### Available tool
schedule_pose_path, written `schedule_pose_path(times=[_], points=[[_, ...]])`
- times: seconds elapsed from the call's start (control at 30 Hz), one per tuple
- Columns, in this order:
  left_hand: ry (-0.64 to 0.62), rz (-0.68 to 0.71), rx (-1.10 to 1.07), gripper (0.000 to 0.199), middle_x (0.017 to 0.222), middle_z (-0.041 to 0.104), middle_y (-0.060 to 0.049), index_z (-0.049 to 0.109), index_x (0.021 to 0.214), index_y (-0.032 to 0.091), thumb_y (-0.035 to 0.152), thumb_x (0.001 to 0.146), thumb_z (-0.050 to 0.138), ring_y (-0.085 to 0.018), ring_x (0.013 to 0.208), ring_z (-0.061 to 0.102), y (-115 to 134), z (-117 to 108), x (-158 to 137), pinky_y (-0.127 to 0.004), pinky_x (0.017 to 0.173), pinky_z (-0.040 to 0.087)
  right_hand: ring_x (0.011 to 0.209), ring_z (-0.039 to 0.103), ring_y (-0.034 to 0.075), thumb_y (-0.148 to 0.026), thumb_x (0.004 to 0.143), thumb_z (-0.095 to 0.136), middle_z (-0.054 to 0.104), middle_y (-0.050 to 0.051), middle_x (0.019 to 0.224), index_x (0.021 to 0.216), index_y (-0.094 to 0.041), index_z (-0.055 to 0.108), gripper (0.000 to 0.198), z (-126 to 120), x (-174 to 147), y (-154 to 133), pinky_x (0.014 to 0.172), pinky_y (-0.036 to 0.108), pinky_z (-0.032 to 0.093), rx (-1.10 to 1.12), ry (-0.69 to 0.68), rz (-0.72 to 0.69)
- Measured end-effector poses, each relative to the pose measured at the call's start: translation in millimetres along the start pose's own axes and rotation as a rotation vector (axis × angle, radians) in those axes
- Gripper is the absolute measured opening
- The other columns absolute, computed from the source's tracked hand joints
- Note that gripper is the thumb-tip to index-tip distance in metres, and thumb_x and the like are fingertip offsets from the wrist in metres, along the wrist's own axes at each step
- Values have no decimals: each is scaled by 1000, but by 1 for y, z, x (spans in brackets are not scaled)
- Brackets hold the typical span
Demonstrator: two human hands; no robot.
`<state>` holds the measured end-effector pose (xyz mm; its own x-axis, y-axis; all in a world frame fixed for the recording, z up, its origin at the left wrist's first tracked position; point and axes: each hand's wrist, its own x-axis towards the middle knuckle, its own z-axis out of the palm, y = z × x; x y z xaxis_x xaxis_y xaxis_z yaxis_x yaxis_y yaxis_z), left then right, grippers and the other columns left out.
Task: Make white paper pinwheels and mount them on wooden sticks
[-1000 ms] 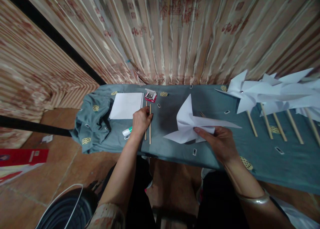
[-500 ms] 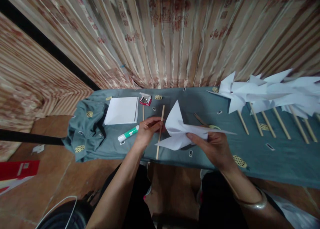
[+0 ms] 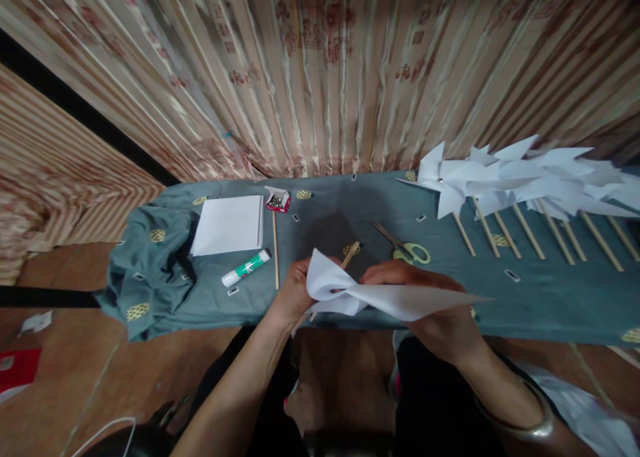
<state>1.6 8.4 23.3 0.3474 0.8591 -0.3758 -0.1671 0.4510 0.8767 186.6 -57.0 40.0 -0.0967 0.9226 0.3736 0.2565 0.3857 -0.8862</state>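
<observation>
A folded white paper pinwheel (image 3: pixel 395 300) is held up before me, turned nearly edge-on. My right hand (image 3: pixel 443 317) is closed on it from behind, with the fingers partly covered by the paper. A wooden stick (image 3: pixel 351 253) slants behind the pinwheel, its upper end showing above the paper. Closed around that stick is my left hand (image 3: pixel 293 296), its fingertips hidden by the paper blades. Whether stick and paper touch, I cannot tell. Scissors (image 3: pixel 407 250) with yellow-green handles lie just beyond my right hand.
A stack of white paper (image 3: pixel 229 225), a glue stick (image 3: pixel 246 268), a small red box of metal pins (image 3: pixel 278 200) and another wooden stick (image 3: pixel 276 250) lie on the left. Several finished pinwheels (image 3: pixel 450 180) overlap at the right on the grey-green cloth (image 3: pixel 350 204).
The pinwheel has tipped over and come to the stick, its blades now in front of my left fingers. The stick leans more to the right. My view has shifted slightly right, showing the scissors fully.
</observation>
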Motion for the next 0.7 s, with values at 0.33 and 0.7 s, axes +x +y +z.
schedule_pose_path(times=[0.33,0.7], points=[[-95,96,55,23,65,66,-3,75,63,15,34,53,85,-13,60,54,-7,-2,-4,-25,60,45,90,72,19,-22,92,59,77,3,95,106,-26,65,16,2,-5,-11,80,32,57,-359,55,-173],[-66,83,-38,41,67,67,-2,74,66,14,34,37,95,-12,62,55,-13,-1,-2,-24,60,44,92,71,19,-22,93,60,76,6,96,105,-21,64,13,-2,-4,-7,81,31,55,-352,86,-183]])
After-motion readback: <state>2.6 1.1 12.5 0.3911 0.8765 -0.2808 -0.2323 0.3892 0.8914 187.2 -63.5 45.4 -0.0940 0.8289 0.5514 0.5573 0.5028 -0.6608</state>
